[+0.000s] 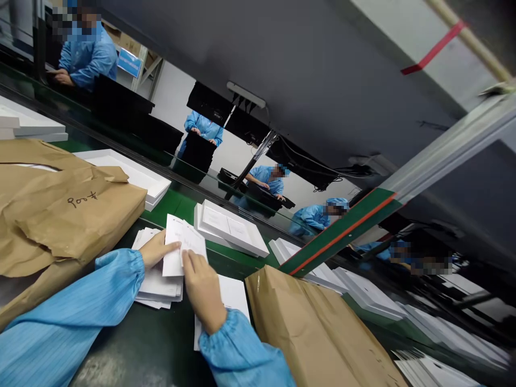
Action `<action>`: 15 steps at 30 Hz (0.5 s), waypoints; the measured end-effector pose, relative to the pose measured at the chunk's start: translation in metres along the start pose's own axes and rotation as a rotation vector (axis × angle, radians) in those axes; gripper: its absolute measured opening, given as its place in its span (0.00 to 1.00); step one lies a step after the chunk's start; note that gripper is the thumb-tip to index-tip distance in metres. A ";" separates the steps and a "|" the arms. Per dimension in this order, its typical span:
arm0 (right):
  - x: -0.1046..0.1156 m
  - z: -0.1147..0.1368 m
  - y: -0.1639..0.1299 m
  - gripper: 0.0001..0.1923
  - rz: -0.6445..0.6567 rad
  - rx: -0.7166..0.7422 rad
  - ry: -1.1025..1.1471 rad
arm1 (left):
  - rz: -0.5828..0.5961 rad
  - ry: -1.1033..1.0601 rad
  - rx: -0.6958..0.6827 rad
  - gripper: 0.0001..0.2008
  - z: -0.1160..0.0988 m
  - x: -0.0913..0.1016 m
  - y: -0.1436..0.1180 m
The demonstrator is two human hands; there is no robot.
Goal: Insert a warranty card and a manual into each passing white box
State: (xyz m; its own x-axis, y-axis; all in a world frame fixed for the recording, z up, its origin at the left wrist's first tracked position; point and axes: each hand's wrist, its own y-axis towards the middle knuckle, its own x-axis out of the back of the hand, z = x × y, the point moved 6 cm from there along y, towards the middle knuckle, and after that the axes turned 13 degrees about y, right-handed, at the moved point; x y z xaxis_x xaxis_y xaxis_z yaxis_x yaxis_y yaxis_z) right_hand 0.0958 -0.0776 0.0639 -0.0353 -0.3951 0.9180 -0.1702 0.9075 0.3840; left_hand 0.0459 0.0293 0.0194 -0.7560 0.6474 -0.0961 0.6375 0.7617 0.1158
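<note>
A white printed booklet is held up between both hands above the dark green bench. My left hand grips its left edge, thumb on the front face. At its lower right edge, my right hand pinches it with bent fingers. Beneath my left hand lies an untidy stack of white booklets. A second white pile sits under and beside my right wrist, partly covered by the hand and sleeve. The print on the held booklet is too small to read.
A torn brown paper package with handwriting stands at left, another brown package at right. Behind, white box trays line a green conveyor. A slanting post rises at right. Several people in blue work across the line.
</note>
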 end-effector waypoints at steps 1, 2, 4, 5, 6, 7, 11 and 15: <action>-0.005 0.004 0.004 0.17 -0.005 0.005 0.012 | -0.004 0.012 -0.006 0.27 0.000 0.000 0.001; -0.007 0.006 0.006 0.17 -0.023 0.003 0.032 | -0.011 0.020 -0.008 0.27 0.000 0.001 0.002; -0.007 0.005 0.008 0.17 -0.063 -0.004 0.096 | -0.043 0.030 -0.004 0.27 0.000 0.003 0.003; -0.006 0.003 0.007 0.16 -0.073 -0.006 0.144 | -0.060 0.036 0.000 0.27 0.000 0.004 0.003; -0.005 -0.001 0.006 0.17 -0.075 -0.012 0.204 | -0.078 0.044 0.005 0.26 -0.001 0.004 0.003; -0.004 -0.006 0.005 0.17 -0.075 -0.029 0.277 | -0.098 0.057 0.012 0.25 -0.002 0.005 0.002; -0.007 -0.043 -0.004 0.18 -0.221 -0.246 0.650 | -0.153 0.127 0.050 0.22 -0.005 0.007 -0.002; -0.036 -0.084 -0.019 0.24 -0.399 -0.637 1.314 | -0.148 0.183 0.059 0.23 -0.004 0.008 -0.001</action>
State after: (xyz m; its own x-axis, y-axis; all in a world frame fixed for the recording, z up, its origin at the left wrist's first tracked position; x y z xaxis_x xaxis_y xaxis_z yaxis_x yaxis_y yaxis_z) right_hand 0.1827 -0.0690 0.0319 0.8460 -0.5311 0.0476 0.4984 0.8193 0.2835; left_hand 0.0385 0.0337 0.0222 -0.8525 0.5175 0.0739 0.5216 0.8514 0.0552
